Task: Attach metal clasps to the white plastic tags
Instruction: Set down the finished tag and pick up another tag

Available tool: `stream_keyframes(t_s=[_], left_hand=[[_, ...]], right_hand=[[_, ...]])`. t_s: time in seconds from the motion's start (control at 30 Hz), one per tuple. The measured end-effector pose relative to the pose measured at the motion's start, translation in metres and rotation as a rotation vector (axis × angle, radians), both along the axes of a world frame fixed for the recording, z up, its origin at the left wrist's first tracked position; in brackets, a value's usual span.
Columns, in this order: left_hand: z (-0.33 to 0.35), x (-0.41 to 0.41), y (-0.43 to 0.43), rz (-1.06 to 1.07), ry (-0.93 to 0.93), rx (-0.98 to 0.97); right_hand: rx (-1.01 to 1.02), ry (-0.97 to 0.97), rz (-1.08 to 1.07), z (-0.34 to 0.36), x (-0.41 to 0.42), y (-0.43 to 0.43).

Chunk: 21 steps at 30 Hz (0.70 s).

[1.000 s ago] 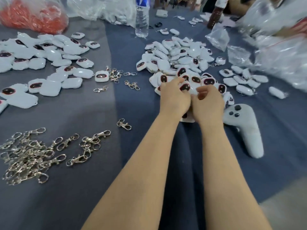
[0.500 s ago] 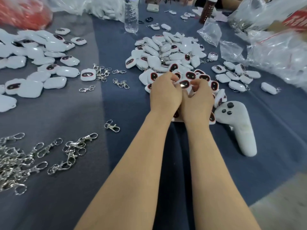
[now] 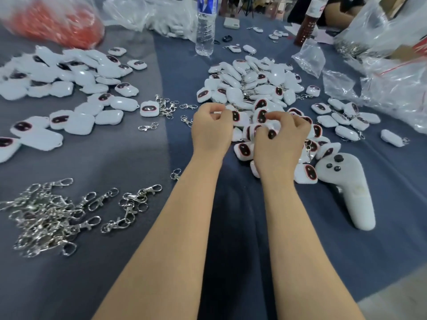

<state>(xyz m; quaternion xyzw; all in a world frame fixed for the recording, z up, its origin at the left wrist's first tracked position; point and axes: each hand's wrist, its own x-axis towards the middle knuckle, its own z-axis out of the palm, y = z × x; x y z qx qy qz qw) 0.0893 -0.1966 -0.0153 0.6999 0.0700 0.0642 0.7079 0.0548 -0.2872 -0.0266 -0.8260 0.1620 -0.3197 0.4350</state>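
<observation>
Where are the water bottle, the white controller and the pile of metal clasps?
water bottle (image 3: 204, 35), head view, on its clear ribbed body
white controller (image 3: 349, 190), head view, on the middle of its handle
pile of metal clasps (image 3: 44, 218), head view, on the thick of the heap

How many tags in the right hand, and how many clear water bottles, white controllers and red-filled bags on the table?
white tag in right hand: 1
clear water bottle: 1
white controller: 1
red-filled bag: 1
Total: 4
</observation>
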Motion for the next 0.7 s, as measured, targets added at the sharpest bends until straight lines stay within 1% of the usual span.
stream_keyframes(t_s=[0.07,0.17,0.23,0.3,0.4,0.47,0.57,0.63,0.7], left_hand=[[0.006,-0.001,0.027,0.097,0.056,-0.162],[0.016,-0.005,0.075,0.273,0.077,-0.311],[0.020,-0.010,0.108,0.399,0.051,-0.351],[0.019,-0.016,0.142,0.524,0.018,-0.379],[0.014,-0.028,0.187,0.689,0.001,-0.408],[0.010,-0.034,0.211,0.766,-0.007,-0.423],[0.006,-0.039,0.237,0.844,-0.003,-0.417],[0.004,-0.041,0.247,0.862,0.008,-0.454],[0.004,-0.042,0.251,0.854,0.018,-0.510]], right_hand=[[-0.003,-0.072,0.049,0.008,0.003,0.023],[0.055,-0.018,0.261,0.017,0.010,0.072],[0.061,0.049,0.421,0.016,0.012,0.109],[0.023,0.141,0.549,0.010,0.014,0.148],[-0.092,0.300,0.716,0.000,0.015,0.202],[-0.159,0.332,0.812,-0.005,0.014,0.233],[-0.273,0.323,0.877,-0.011,0.015,0.269],[-0.452,0.342,0.844,-0.017,0.017,0.285],[-0.541,0.345,0.774,-0.021,0.019,0.294]])
